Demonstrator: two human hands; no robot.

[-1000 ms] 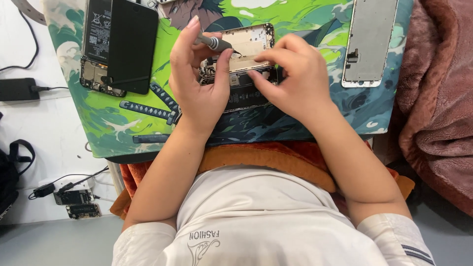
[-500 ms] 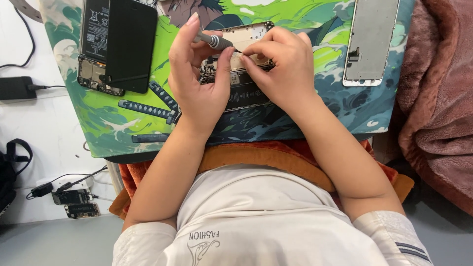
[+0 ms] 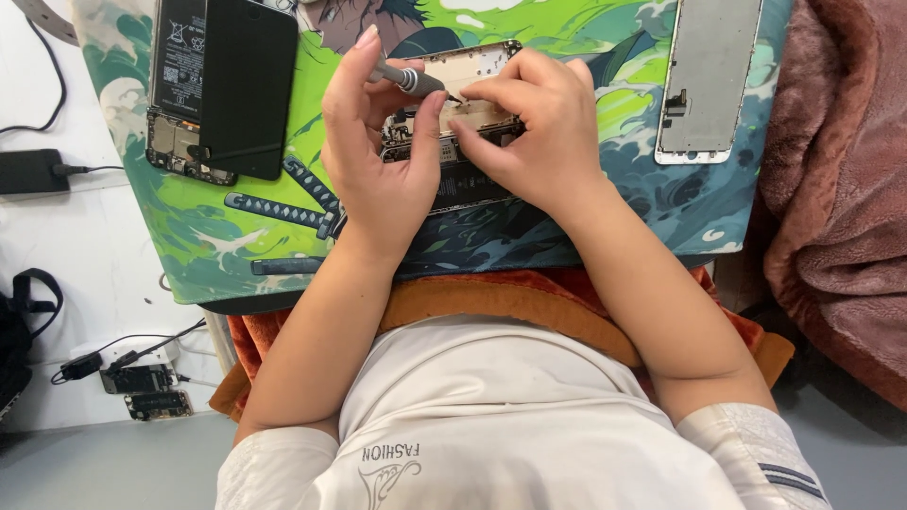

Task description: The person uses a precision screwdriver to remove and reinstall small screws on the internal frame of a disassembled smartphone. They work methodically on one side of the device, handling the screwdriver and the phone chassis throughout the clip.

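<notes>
My left hand [image 3: 373, 156] pinches a small grey screwdriver [image 3: 413, 81], whose tip points right onto the opened phone [image 3: 468, 68] lying on the green illustrated mat [image 3: 586, 33]. From the right, my right hand [image 3: 539, 127] rests on the same phone, fingertips pressed on its inner parts just below the screwdriver tip. Both hands cover the middle of the phone; a dark strip of its lower part [image 3: 468, 189] shows between my wrists.
A black phone [image 3: 248, 85] lies over another opened phone back with a battery [image 3: 175, 90] at the mat's upper left. A detached screen panel [image 3: 707, 80] lies at upper right. A reddish-brown blanket [image 3: 841, 189] is at right. A black charger [image 3: 30, 170] and small circuit boards [image 3: 142, 389] are at left.
My right hand has shifted up and a little left onto the upper part of the phone. The left hand with the screwdriver has stayed in place.
</notes>
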